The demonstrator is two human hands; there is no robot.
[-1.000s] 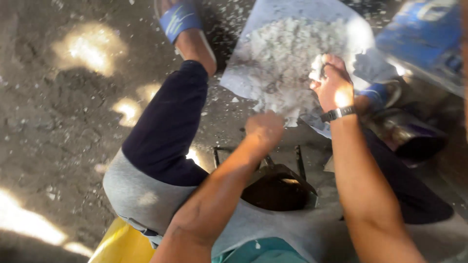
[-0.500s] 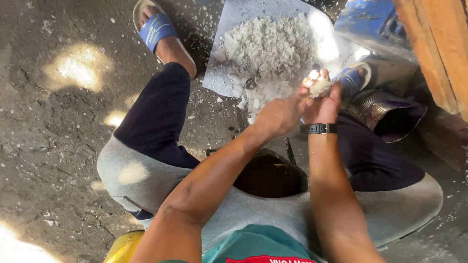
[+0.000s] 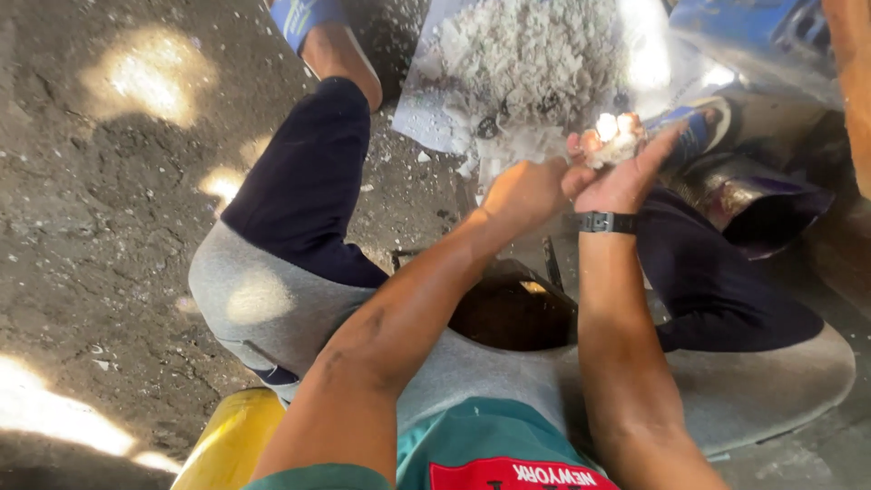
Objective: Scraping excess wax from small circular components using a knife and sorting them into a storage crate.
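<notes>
- The right hand (image 3: 626, 172), with a black wristband (image 3: 606, 221) around its wrist, sits in the upper right of the frame, palm turned up and fingers curled around a small whitish lumpy clump (image 3: 612, 141)
- The clump rests at the fingertips, brightly lit by a sun patch; it is too small and washed out to tell a long axis or which way it points
- The left hand (image 3: 526, 191) is just left of the right one, closed into a loose fist, its knuckles touching the right hand's heel; whether it grips anything inside cannot be told
- The two hands are together, above the lower edge of a clear plastic sheet (image 3: 426, 118) spread on the ground in the upper middle of the frame
- On that sheet lies a heap of pale grey-white crumbly shavings (image 3: 535, 54), just beyond the hands
- A dark round-mouthed container (image 3: 513, 318) stands between the person's knees, below the forearms in the middle of the frame
- The left leg, in dark trousers (image 3: 299, 191), stretches toward the upper left, ending in a foot with a blue sandal (image 3: 304, 16)
- The rough grey dirt ground (image 3: 100, 209) fills the left side, dappled with sun patches
- A yellow rounded seat edge (image 3: 227, 440) shows at the bottom left
</notes>
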